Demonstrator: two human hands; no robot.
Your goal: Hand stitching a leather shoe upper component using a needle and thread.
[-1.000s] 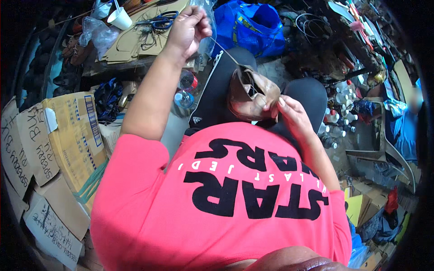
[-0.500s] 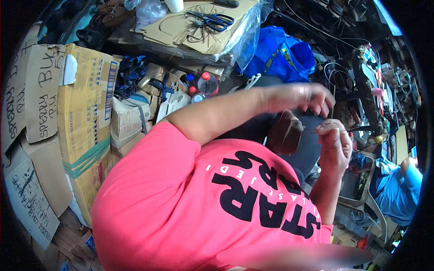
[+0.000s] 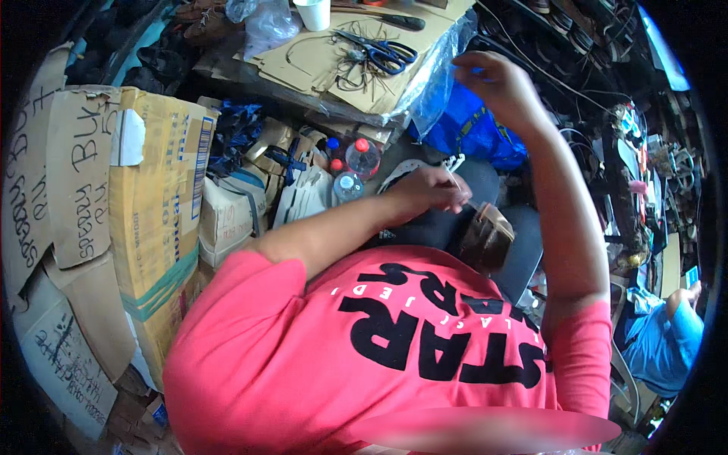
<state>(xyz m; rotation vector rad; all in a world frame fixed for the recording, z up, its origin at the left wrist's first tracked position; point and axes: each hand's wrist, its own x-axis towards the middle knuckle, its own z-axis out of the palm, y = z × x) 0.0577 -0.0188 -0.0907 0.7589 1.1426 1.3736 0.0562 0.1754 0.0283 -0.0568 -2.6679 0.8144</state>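
Observation:
A glossy brown leather-like piece (image 3: 487, 239), perhaps part of a shoe, rests on my dark-trousered lap. Just left of it is my left hand (image 3: 438, 189), its fingers pinched together. Something thin and pale shows at those fingertips, too fine to name. My right hand (image 3: 493, 83) is raised high and away from the lap, in front of a blue bag, with its fingers bent inward. Whatever lies between its fingertips is too small to make out. A white-edged dark item (image 3: 413, 167), with pale lace-like strands, lies beyond my left wrist.
A cardboard-topped bench (image 3: 318, 64) bears blue-handled scissors (image 3: 387, 54), loose strands and a white cup (image 3: 313, 14). Bottles (image 3: 362, 158) stand below it, near a large carton (image 3: 155, 212). The blue bag (image 3: 470, 125) sits ahead. Another person's blue sleeve (image 3: 663, 341) is at right.
My hands were close together above the right side of my lap. The right has swung up and far forward; the left has drawn back leftward beside the brown piece.

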